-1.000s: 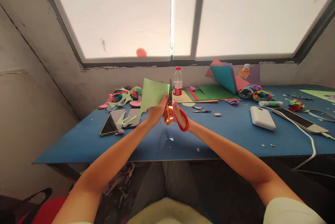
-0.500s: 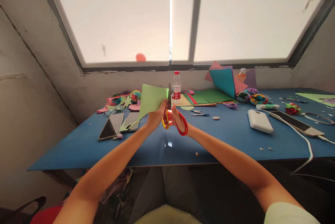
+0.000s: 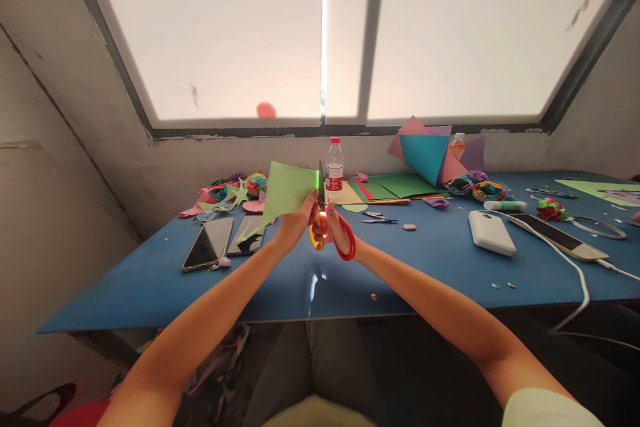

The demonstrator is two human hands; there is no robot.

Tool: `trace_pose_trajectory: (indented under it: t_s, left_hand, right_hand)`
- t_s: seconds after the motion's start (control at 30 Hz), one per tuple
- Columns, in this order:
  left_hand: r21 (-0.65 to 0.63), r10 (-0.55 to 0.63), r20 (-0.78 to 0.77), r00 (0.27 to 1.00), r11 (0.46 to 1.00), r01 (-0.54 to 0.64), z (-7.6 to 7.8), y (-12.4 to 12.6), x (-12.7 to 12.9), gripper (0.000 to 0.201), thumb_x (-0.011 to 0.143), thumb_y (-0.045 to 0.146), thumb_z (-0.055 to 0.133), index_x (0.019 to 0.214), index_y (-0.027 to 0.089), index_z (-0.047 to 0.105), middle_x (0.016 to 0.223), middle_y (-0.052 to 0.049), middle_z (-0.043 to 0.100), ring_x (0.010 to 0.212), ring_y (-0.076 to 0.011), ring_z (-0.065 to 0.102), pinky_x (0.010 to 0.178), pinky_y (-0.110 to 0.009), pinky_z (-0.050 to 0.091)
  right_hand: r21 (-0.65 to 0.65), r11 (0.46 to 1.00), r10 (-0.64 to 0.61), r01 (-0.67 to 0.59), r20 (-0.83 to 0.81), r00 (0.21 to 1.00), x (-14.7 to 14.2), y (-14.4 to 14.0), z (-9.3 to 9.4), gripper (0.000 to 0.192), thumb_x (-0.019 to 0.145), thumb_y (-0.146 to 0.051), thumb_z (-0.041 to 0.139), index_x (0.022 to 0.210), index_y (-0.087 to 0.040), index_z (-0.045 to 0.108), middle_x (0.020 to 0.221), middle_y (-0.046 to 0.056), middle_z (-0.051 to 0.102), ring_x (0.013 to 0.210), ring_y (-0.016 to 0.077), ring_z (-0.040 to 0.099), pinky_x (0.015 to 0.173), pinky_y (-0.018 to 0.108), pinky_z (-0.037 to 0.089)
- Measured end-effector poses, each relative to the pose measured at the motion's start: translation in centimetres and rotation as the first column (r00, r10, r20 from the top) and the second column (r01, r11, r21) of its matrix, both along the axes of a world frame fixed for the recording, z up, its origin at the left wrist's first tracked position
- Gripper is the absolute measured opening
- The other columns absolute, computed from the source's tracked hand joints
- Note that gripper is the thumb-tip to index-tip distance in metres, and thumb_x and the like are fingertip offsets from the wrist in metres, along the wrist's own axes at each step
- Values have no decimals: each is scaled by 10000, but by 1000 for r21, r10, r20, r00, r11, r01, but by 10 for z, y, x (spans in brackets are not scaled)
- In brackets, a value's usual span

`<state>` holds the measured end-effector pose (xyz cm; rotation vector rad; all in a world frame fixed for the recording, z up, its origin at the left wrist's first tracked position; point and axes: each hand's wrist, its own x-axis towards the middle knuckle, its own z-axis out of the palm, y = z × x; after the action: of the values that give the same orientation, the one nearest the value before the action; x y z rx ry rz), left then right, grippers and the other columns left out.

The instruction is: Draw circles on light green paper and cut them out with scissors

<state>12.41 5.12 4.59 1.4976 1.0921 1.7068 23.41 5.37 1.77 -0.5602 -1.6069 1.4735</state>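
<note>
Both forearms reach out over the near edge of the blue table [image 3: 150, 280] and meet above it. The left hand [image 3: 295, 222] pinches the lower right corner of a green paper [image 3: 287, 188], held up and tilted. The right hand [image 3: 336, 227] grips red scissors [image 3: 330, 230], fingers through the loops, blades upright at the paper's right edge. Beyond stand a bottle [image 3: 334, 170] and paper sheets [image 3: 400, 185].

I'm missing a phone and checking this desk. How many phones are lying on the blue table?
3. Two phones lie side by side at the left, one beside another partly under green paper; a third lies at the right. Clutter may hide more.
</note>
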Motion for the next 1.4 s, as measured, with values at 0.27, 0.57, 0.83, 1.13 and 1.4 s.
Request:
trace_pose_trajectory:
  t_s: [0.27, 0.57, 0.83, 1.13, 1.4]
  left_hand:
    - [90, 48, -69, 996, 995, -42, 0, 0, -1, 413, 808, 401, 540, 474, 200, 404, 451, 30, 422, 423, -91, 396, 517, -243, 385]
    - [115, -1, -105, 995, 993, 13, -4, 3, -4, 411, 837, 389, 488, 479, 206, 406, 480, 15, 429, 460, -114, 412, 565, -271, 379]
    - [78, -57, -70, 996, 995, 62, -5, 5, -6, 428, 837, 372, 484, 456, 206, 384, 440, 21, 384, 426, -109, 371, 513, -282, 349]
    - [88, -41, -112, 993, 995, 51, 0, -2, -8, 451, 849, 327, 474, 447, 209, 308, 427, 21, 330, 427, -99, 316, 506, -289, 311]
    - [39, -10, -13, 1000, 999, 10, 1, 3, -8, 393, 781, 275, 507, 494, 206, 247, 445, 49, 257, 412, -77, 253, 451, -266, 241]
  right_hand:
    - [-182, 982, -50, 49, -3, 999, -5, 7, -7, 797, 554, -922, 284, 736, -168, 467, 521, -79, 264, 400, 45, 223, 377, 199, 267]
    - [-239, 967, -84, 91, 37, 996, -4, 1, -4, 830, 486, -945, 293, 698, -163, 476, 490, -95, 234, 379, 40, 217, 349, 197, 261]
    - [-260, 957, -110, 129, 85, 990, -1, -8, 0, 778, 554, -918, 289, 671, -169, 464, 461, -95, 235, 360, 39, 206, 333, 182, 208]
    - [-248, 956, -134, 158, 111, 985, 2, -16, 7, 672, 626, -848, 405, 666, -178, 444, 466, -98, 227, 362, 27, 160, 330, 171, 166]
    - [-243, 959, -121, 148, 124, 985, 4, -14, 6, 632, 648, -807, 456, 666, -175, 452, 473, -93, 247, 362, 26, 175, 332, 162, 163]
